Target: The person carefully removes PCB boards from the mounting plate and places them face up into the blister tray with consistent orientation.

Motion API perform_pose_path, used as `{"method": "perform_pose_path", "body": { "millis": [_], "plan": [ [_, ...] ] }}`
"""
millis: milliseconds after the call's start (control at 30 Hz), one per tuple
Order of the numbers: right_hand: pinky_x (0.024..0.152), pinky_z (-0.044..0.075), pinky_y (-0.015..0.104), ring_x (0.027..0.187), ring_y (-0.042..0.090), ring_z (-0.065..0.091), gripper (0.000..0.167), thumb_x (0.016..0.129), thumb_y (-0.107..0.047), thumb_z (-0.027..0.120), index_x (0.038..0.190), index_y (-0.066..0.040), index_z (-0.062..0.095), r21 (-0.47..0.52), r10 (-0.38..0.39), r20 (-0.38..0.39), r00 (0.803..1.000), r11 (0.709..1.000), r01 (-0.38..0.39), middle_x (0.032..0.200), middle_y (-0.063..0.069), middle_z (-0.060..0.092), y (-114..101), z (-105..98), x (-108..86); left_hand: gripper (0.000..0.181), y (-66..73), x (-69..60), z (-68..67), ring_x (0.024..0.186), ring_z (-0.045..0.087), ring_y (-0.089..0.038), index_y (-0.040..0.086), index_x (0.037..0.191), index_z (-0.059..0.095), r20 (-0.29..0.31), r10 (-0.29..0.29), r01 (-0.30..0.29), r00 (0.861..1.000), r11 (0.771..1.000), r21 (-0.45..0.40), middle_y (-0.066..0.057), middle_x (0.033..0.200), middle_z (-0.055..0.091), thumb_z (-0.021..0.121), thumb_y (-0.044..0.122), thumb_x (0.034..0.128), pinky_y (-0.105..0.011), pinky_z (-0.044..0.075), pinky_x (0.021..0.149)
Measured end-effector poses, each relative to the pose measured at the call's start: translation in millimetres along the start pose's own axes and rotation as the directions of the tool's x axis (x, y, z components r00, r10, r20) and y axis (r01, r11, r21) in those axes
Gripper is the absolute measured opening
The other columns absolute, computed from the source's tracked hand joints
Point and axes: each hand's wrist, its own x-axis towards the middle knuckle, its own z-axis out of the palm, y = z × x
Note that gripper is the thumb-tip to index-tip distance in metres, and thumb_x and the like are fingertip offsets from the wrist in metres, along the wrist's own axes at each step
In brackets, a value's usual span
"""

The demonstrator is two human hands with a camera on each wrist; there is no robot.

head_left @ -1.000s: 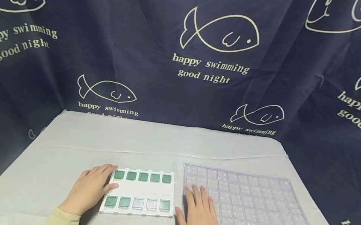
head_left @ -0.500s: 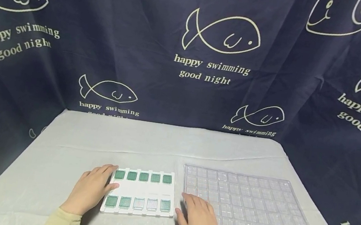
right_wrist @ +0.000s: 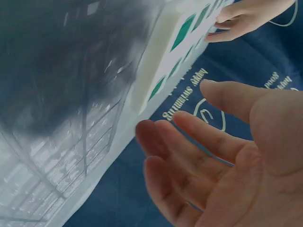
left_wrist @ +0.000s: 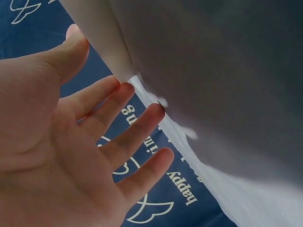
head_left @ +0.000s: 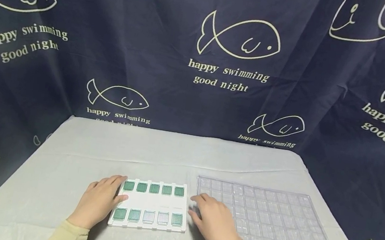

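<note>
A white rectangular tray [head_left: 152, 200] lies flat on the table with two rows of green gridded squares [head_left: 141, 187] in its slots; a couple in the near row look pale. My left hand [head_left: 100, 197] rests at the tray's left side, thumb over the edge and fingertips at the far left corner. In the left wrist view, the left hand's fingers [left_wrist: 137, 137] are loosely extended. Just off the tray's right edge is my right hand [head_left: 215, 224], fingers loosely bent and holding nothing. The right wrist view shows a gap between its thumb and fingers [right_wrist: 161, 156].
A clear plastic tray [head_left: 270, 221] with many small compartments lies to the right, partly behind my right hand. The table [head_left: 181, 151] has a pale cloth. Dark blue curtains [head_left: 169, 72] printed with fish surround it at the back and sides.
My right hand has drawn back from over the clear tray's left side and turned leftward toward the white tray, its fingers bending more. The left hand stays in place on the white tray.
</note>
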Motion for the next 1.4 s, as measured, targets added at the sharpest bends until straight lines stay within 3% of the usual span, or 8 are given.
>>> {"method": "perform_pose_path", "body": {
  "millis": [267,467,767,1400],
  "plan": [
    [0.073,0.064,0.034,0.087,0.019,0.074,0.03,0.087,-0.023,0.081,0.112,-0.011,0.073,0.037,-0.065,0.081,0.995,0.997,0.062,0.104,0.002,0.074,7.0,12.2,37.2,0.058,0.1,-1.4,1.0,0.125,0.061,-0.038,0.007,0.139,0.059,-0.004,-0.008,0.008,1.0,1.0,0.003,-0.012,0.139,0.064,0.075,0.035,0.0909,-0.064,0.05,0.1],
    [0.073,0.064,0.032,0.088,0.018,0.073,0.033,0.085,-0.025,0.083,0.114,-0.01,0.073,0.038,-0.101,0.145,0.984,0.995,0.097,0.104,0.002,0.074,5.0,24.4,54.0,0.058,1.9,-0.1,2.2,0.125,0.061,-0.039,0.007,0.139,0.06,-0.004,-0.011,0.011,1.0,1.0,-0.002,-0.012,0.139,0.064,0.075,0.035,0.0905,-0.064,0.049,0.102],
    [0.067,0.062,0.032,0.084,0.019,0.071,0.029,0.081,-0.022,0.086,0.105,-0.01,0.075,0.003,-0.097,0.178,0.979,0.995,0.098,0.094,0.0,0.072,1.7,33.6,63.3,0.058,1.6,0.5,1.5,0.127,0.06,-0.039,0.007,0.14,0.059,0.001,-0.02,0.02,1.0,1.0,-0.004,-0.012,0.14,0.063,0.075,0.035,0.091,-0.064,0.048,0.105],
    [0.068,0.062,0.032,0.085,0.019,0.073,0.026,0.08,-0.021,0.087,0.102,-0.012,0.077,0.019,-0.083,0.2,0.976,0.997,0.081,0.095,-0.001,0.073,2.3,36.9,68.8,0.058,0.3,0.1,0.7,0.128,0.06,-0.038,0.007,0.14,0.059,0.005,-0.025,0.025,1.0,1.0,-0.008,-0.012,0.14,0.063,0.074,0.035,0.0912,-0.063,0.049,0.103]
  ]
}}
